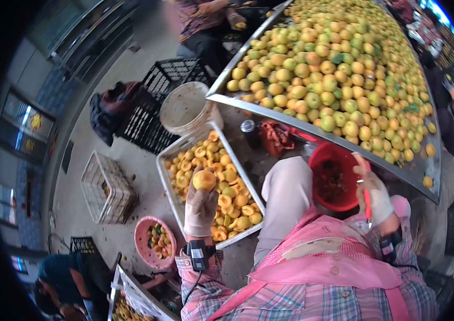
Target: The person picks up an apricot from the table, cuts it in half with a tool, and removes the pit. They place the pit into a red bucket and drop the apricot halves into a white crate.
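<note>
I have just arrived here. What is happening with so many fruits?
The gloved left hand holds an apricot over a tray of cut-open apricots. The gloved right hand grips a red-handled tool, near a red basin. Many whole apricots lie heaped on the metal table in front.

The left hand (200,209) is gloved off-white, its fruit (204,180) golden-yellow; the right hand (379,199), also off-white, holds a red-orange tool (367,200), with a red bucket (349,188) beside it. Below both, a pink apron (323,273) covers a pink-and-blue plaid shirt (280,305).
</note>
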{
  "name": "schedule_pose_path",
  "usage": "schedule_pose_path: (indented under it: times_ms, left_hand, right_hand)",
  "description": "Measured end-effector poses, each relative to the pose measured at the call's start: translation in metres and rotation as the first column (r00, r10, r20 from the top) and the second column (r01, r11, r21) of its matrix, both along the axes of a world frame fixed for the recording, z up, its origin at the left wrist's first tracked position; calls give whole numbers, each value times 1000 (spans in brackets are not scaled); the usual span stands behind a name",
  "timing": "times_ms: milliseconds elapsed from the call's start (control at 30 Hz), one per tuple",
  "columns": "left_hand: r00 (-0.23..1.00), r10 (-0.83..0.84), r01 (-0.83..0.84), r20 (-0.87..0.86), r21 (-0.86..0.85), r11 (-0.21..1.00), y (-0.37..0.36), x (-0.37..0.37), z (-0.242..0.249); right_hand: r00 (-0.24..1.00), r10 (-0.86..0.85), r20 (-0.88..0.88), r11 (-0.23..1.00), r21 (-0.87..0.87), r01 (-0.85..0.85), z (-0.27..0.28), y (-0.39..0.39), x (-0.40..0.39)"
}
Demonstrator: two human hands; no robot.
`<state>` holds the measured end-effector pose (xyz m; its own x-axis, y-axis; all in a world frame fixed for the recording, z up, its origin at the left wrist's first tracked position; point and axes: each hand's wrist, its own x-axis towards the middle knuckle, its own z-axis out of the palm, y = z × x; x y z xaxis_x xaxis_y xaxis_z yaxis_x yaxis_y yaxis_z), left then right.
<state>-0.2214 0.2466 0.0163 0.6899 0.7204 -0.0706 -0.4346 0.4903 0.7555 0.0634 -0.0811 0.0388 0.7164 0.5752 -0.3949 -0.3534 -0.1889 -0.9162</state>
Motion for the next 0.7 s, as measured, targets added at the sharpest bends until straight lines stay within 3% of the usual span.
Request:
schedule_pose_path:
  times_ms: [33,100,167,200,233,300,333,400,433,633,700]
  left_hand:
    - [996,-46,49,-73,37,998,-13,25,12]
    - [985,-151,157,-83,77,985,-36,74,25]
    - [945,-288,308,-157,123,943,-61,112,40]
    - [934,-321,345,-157,157,925,-72,130,35]
    - [911,-355,395,-210,199,897,-87,144,43]
    - [868,-471,496,-157,220,840,-115,172,50]
    - [830,-537,557,-150,247,793,-126,184,55]
    - [784,-539,621,-308,383,684,-141,198,52]
    - [767,-509,641,-391,435,632,-149,204,52]
    - [654,-663,755,-364,364,545,-186,220,75]
    - [640,-652,768,-407,377,518,-190,222,76]
  right_hand:
    - [998,58,-11,980,-192,-59,-7,-5,5]
    - [993,72,94,996,-68,-66,-14,-15,3]
    - [991,62,121,991,108,-75,26,-13,-3]
    - [971,155,184,983,65,-170,33,-18,3]
    - [931,103,351,987,77,-139,4,-23,2]
    - [620,47,783,983,72,-166,-16,-24,5]
    - [651,77,755,985,46,-169,-4,-27,1]
    - [697,124,706,985,0,-174,21,-35,-6]
    - [634,94,767,987,12,-160,26,-37,-4]
    - [601,118,790,990,-45,-135,29,-65,-1]
    - [684,83,725,992,8,-129,28,-70,-3]
